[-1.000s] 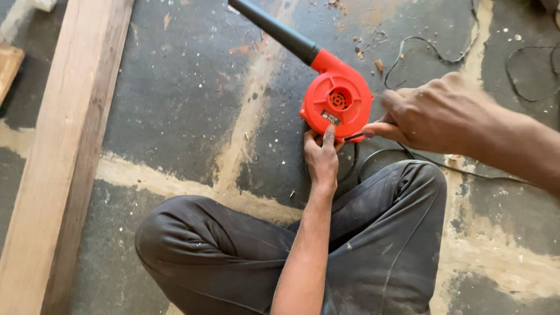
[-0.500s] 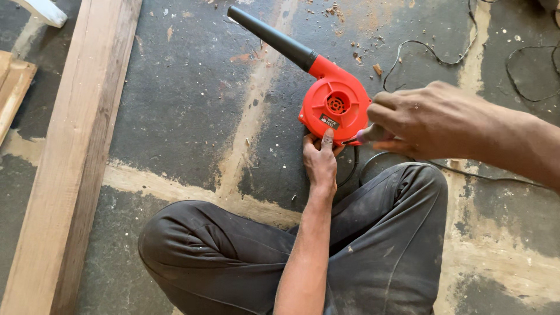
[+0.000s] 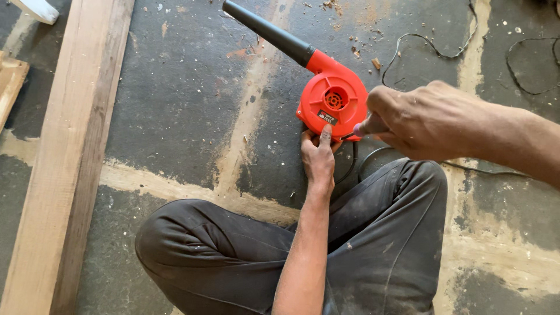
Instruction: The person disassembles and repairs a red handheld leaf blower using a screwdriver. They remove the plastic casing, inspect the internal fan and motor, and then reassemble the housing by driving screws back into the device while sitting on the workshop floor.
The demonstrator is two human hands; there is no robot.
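Far to the left of the left hand (image 3: 318, 154), a long wooden plank (image 3: 70, 146) lies along the concrete floor (image 3: 186, 99), with a smaller wood offcut (image 3: 9, 81) at the frame's edge beyond it. The person sits cross-legged in dusty dark trousers (image 3: 373, 245), the bent knee below and left of that hand.

The left hand lies flat-fingered against the lower edge of the red electric blower (image 3: 332, 102), steadying it on the floor rather than wrapping it; its black nozzle (image 3: 268, 32) runs up and away to the left. Just right of it, the right hand (image 3: 420, 119) is closed around a thin tool with a purplish handle (image 3: 360, 129), likely a screwdriver, its tip set at the blower's housing beside the left fingers.

The black power cord (image 3: 420, 44) loops across the floor above and right of the right hand, among scattered wood chips (image 3: 356, 46).

The risk I see: the tip could slip off the housing and jab the steadying fingers, since they sit so close. The light hold could also let the blower roll under pressure.
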